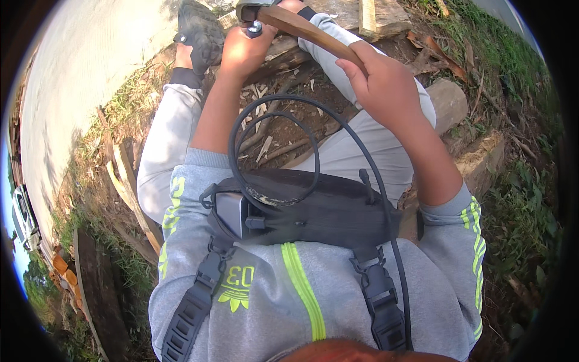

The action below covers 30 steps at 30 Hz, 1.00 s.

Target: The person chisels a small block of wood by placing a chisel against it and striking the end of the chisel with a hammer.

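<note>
My right hand (386,84) is wrapped round the wooden handle (316,33) of a hatchet, its thumb lying along the wood. The hatchet's metal head (248,11) is at the top edge, partly cut off, just above my left hand (246,53). That hand is closed, its fingers partly hidden. A small round silver-and-black piece (254,28) shows at its knuckles; what the hand grips I cannot make out. Both hands are over a weathered log (286,57) between my legs. Pale wood chips (259,108) are scattered on the soil below.
A black cable (307,99) loops above the dark chest bag (325,202). Split sticks (126,181) lean at the left beside a pale paved surface (90,78). A cut log (449,105) is by my right knee, with grass (512,211) beyond. A vehicle (25,217) stands far left.
</note>
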### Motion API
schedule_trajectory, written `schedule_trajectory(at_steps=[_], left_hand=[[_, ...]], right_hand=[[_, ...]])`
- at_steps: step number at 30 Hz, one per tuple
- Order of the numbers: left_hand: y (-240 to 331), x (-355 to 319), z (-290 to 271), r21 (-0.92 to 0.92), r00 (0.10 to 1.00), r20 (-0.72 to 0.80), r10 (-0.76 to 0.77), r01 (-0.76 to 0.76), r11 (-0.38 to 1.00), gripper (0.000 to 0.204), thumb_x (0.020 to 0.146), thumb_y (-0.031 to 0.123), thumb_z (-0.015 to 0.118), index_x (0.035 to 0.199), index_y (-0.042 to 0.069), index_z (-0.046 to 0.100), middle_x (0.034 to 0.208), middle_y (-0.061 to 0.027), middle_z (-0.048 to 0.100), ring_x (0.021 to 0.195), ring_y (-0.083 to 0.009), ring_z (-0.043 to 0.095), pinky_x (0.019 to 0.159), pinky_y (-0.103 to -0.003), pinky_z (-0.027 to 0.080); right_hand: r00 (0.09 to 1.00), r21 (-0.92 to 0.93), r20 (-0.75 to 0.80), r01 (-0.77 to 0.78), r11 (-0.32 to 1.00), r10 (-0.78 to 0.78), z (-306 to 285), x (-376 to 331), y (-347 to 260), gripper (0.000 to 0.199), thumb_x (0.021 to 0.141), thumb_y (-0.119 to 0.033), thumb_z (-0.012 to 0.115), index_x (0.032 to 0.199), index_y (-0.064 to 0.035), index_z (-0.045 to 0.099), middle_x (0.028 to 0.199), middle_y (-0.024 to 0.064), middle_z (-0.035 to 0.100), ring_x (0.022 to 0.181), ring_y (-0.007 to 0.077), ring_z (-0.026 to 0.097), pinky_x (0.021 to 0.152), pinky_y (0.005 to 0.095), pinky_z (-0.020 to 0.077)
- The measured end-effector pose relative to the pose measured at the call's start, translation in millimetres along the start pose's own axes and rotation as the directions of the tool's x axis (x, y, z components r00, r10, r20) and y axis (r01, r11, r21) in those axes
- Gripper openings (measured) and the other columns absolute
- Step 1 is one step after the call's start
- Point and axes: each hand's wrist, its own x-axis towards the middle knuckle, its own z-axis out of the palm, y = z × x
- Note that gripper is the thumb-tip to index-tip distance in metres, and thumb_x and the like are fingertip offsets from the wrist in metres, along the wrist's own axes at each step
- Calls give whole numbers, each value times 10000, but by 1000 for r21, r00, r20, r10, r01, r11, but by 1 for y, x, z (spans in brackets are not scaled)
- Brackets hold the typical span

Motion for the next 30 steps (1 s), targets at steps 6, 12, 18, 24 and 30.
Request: schedule_trajectory(at_steps=[6,12,18,24,30], left_hand=[[0,6,-9,-81,996,78,-37,44,996,283,955,295,757,899,19,735,770,17,681,729,-89,599,673,-320,506],[-1,10,-15,-34,981,88,-173,176,984,322,952,322,779,771,89,647,705,58,580,676,-66,513,629,-293,432],[-14,17,-24,-18,972,102,-213,216,976,272,952,332,770,848,96,682,785,57,603,741,-72,535,690,-282,428],[13,12,-24,1,980,162,-112,113,994,336,977,227,700,1228,3,702,1152,-144,761,1069,-242,714,923,-389,559],[6,12,-29,-10,989,150,-17,19,1000,308,950,288,737,1072,6,755,942,-117,782,894,-215,730,823,-388,566]], right_hand=[[1000,37,-3,6,999,-6,-2,5,-5,304,1009,-377,671,1069,-82,626,739,147,671,718,396,676,621,491,514],[1000,107,-15,1,994,1,1,6,-4,304,1011,-385,668,1078,-91,636,739,140,672,721,387,680,626,486,516],[999,153,18,-54,987,52,-5,15,-13,304,1046,-393,625,1134,-104,647,754,138,666,721,373,666,647,458,497],[996,224,36,-86,971,80,-7,24,-25,327,1044,-407,624,1108,-87,648,773,151,684,724,394,675,640,477,502],[988,135,102,-128,982,115,3,19,-23,289,1030,-349,663,1097,-69,636,787,175,687,767,390,691,665,433,515]])
